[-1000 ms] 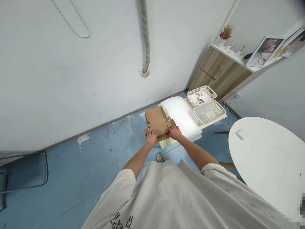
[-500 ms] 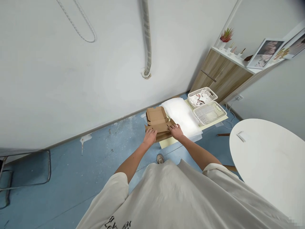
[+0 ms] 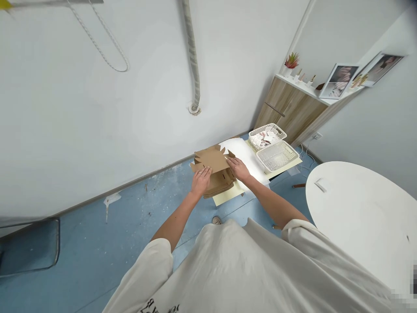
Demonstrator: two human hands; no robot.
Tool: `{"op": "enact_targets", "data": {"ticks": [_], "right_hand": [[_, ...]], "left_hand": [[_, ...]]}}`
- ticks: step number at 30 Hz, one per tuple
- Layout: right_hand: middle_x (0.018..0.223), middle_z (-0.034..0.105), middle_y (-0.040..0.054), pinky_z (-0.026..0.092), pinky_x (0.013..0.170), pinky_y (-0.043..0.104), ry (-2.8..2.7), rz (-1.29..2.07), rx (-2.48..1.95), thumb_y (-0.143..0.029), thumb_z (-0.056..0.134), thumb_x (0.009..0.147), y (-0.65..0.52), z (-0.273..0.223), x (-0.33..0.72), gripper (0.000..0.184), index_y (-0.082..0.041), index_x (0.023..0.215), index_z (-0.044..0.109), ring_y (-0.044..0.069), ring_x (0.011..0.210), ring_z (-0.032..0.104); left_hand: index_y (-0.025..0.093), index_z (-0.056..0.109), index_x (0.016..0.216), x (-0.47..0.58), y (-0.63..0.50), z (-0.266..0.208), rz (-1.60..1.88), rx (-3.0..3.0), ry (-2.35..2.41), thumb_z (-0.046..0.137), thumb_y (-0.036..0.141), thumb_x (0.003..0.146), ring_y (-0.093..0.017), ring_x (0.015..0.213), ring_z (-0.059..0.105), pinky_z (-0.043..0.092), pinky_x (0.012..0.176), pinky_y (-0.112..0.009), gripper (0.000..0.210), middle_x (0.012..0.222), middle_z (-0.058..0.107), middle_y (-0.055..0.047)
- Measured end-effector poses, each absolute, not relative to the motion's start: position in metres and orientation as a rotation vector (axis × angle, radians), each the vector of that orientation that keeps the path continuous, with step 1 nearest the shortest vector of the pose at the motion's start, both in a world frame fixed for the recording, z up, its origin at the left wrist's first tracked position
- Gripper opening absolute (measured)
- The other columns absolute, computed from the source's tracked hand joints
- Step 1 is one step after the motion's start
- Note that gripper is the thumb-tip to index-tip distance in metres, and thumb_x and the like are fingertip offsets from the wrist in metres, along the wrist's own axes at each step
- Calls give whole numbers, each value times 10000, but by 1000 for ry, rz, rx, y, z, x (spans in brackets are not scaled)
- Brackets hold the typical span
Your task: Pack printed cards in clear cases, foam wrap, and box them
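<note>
The brown cardboard box (image 3: pixel 213 157), partly folded, is at the left end of a low pale yellow surface (image 3: pixel 224 198), close to the wall, and beside a white sheet (image 3: pixel 250 167). Its flat panel is raised over the near part, so the inside with its short walls can be seen below the panel.

The left hand (image 3: pixel 201 180), which wears a ring, holds the near left corner of this panel; its fingers lie close together and slightly bent over the edge. The right hand (image 3: pixel 238 168) holds the right side of the same panel, near a small upright flap, with fingers also little apart. How the thumbs press underneath, I cannot tell.

To the right of the sheet stand two white plastic baskets: the far basket (image 3: pixel 280 131) contains small white pieces, and the near basket (image 3: pixel 276 156) is just beside it.
</note>
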State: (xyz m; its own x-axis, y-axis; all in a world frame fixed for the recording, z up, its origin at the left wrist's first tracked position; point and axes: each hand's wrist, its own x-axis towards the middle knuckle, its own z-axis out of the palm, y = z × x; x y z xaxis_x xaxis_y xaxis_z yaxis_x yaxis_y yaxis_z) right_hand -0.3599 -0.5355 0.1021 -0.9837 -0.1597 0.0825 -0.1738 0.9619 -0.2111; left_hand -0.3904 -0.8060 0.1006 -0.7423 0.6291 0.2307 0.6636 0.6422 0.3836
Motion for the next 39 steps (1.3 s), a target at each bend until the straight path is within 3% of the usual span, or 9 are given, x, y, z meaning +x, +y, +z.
{"op": "enact_targets", "data": {"ticks": [12,23,31,39], "right_hand": [[1572,378,114,208,1205,518,-2912,252,-158,-127,283,954,-429,131,-273,631,-148,1584,277,310,1434,288],[1446,502,173,369,1114,519,-2679,41,-533,-135,298,970,-254,125,-52,541,-126,1497,418,315,1325,418],[1434,501,168,394,1080,525,-2615,20,-993,-97,277,948,-195,109,108,579,-148,1513,393,318,1293,443],[1396,524,169,403,1051,503,-2547,74,-1366,-107,289,950,-171,79,185,563,-150,1500,404,314,1250,467]], "left_hand": [[203,400,1518,-353,-677,138,-650,-1315,-2626,329,320,1013,-285,1464,324,148,1236,-514,523,1561,411,-99],[178,435,1499,-224,-455,136,-461,-1734,-2474,268,412,1032,-295,1429,371,222,1205,-511,548,1546,432,-121],[188,436,1497,-117,-328,110,-416,-2120,-2292,241,415,1042,-290,1425,365,229,1196,-500,544,1560,411,-113],[195,432,1496,-65,-248,79,-359,-2460,-2138,249,427,1042,-306,1409,371,236,1186,-490,542,1535,432,-127]]}}
